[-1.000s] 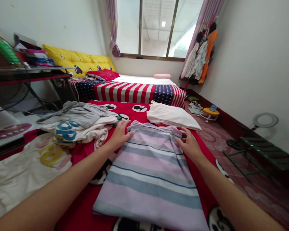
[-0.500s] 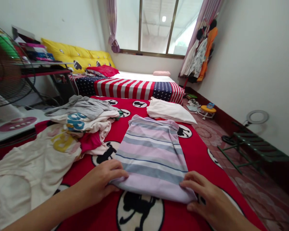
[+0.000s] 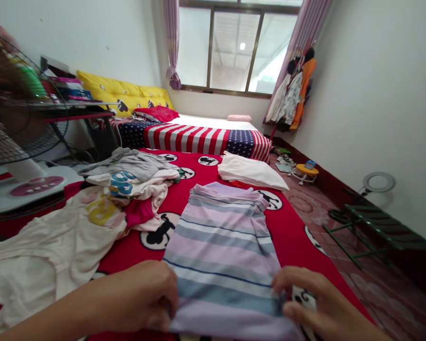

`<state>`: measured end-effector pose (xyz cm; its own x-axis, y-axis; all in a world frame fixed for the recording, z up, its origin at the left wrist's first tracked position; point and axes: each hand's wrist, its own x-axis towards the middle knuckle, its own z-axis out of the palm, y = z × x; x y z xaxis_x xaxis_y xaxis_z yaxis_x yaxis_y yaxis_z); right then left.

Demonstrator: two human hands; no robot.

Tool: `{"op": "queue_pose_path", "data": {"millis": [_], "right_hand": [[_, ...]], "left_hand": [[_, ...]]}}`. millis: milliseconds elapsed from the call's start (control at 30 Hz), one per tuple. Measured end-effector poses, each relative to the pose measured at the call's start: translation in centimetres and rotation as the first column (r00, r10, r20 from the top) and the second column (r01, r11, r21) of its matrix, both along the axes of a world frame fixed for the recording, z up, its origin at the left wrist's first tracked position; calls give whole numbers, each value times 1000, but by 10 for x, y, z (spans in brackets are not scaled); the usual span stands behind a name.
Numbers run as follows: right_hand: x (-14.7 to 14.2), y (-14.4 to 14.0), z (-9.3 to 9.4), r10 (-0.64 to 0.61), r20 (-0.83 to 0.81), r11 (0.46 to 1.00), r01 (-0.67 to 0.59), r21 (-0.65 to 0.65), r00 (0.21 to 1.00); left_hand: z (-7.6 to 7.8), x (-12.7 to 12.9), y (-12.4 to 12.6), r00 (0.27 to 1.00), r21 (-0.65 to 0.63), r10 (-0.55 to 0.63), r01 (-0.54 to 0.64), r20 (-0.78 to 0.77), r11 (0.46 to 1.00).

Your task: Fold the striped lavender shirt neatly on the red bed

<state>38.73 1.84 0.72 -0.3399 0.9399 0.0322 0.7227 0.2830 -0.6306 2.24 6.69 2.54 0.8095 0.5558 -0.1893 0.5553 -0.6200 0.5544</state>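
A lilac, grey and white striped shirt (image 3: 222, 246), folded into a long shape, lies in front of me on a red blanket (image 3: 298, 251) with black monkey prints. My left hand (image 3: 145, 293) has its fingers curled around the shirt's near left edge. On the opposite side, my right hand (image 3: 312, 298) pinches the right edge between thumb and fingers. The shirt's far end is bunched in small creases, and its nearest edge runs close to the bottom of the view.
To the left lie a cream shirt (image 3: 71, 241) and a heap of grey and white clothes (image 3: 135, 166). A folded white garment (image 3: 252, 170) sits beyond the striped shirt. A fan (image 3: 21, 104) stands at far left, a green folding stool (image 3: 383, 227) at right.
Both hands have drawn closer to me and gripped the side edges, the left fingers curling tighter. The shirt's near part has come towards me. The view has tilted up slightly.
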Motion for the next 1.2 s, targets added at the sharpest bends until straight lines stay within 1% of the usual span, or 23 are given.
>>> {"op": "queue_pose_path", "data": {"millis": [67,100,167,200,267,300,333,400,467,533,600,667,733,800,833,867,900,967,1000,1067,1133,1167,1200], "right_hand": [[7,29,-2,-174,-86,984,175,10,981],[9,46,-3,-244,-114,968,249,29,963],[9,83,-5,-361,-135,922,375,100,923],[8,100,-7,-408,-132,894,425,144,903],[3,129,-12,-469,-113,849,482,215,876],[1,141,-16,-474,-97,842,483,239,875],[2,150,-20,-463,-68,848,464,255,884],[9,163,-29,-447,30,867,424,261,894],[23,170,-36,-477,139,864,433,258,868],[36,174,-38,-546,214,830,486,274,810],[40,177,-34,-590,227,795,508,332,775],[33,180,-24,-601,174,764,498,410,780],[20,185,-14,-583,94,750,491,444,807],[9,191,-9,-565,9,761,517,391,825],[5,194,-9,-563,-57,772,550,319,824],[3,196,-11,-566,-140,784,583,215,813],[2,198,-14,-573,-234,790,605,99,786],[4,199,-22,-582,-400,794,601,-92,708],[6,199,-26,-572,-464,801,583,-137,677],[11,199,-31,-523,-584,813,570,-122,621],[18,200,-36,-456,-700,814,576,-77,550],[22,201,-38,-434,-729,817,572,-70,530],[26,203,-40,-431,-721,825,561,-71,542]], "left_hand": [[5,14,19,999,-31,11,-12,-41,999],[6,22,33,999,-2,40,-40,-19,999],[1,39,66,988,104,104,-116,111,988],[-4,47,84,972,161,144,-175,188,971],[-20,61,117,945,251,209,-272,252,929],[-28,65,131,937,273,237,-305,256,912],[-37,69,142,934,288,258,-324,245,901],[-52,73,157,940,317,274,-328,203,890],[-63,74,160,950,370,264,-308,168,876],[-69,74,158,954,427,248,-296,167,854],[-70,75,156,948,477,231,-310,218,822],[-66,75,157,920,531,241,-377,309,759],[-60,73,164,855,559,323,-512,406,652],[-56,67,175,762,526,459,-647,457,552],[-54,64,181,717,485,526,-697,457,528],[-53,60,187,681,432,581,-732,446,527],[-52,56,193,660,374,618,-752,428,543],[-50,51,201,641,268,642,-763,420,588],[-49,50,205,634,224,630,-762,448,607],[-47,50,211,604,161,575,-753,551,638],[-46,51,217,548,107,524,-751,652,652],[-46,52,220,527,89,517,-753,674,652],[-47,53,222,522,84,525,-759,672,646]]}}
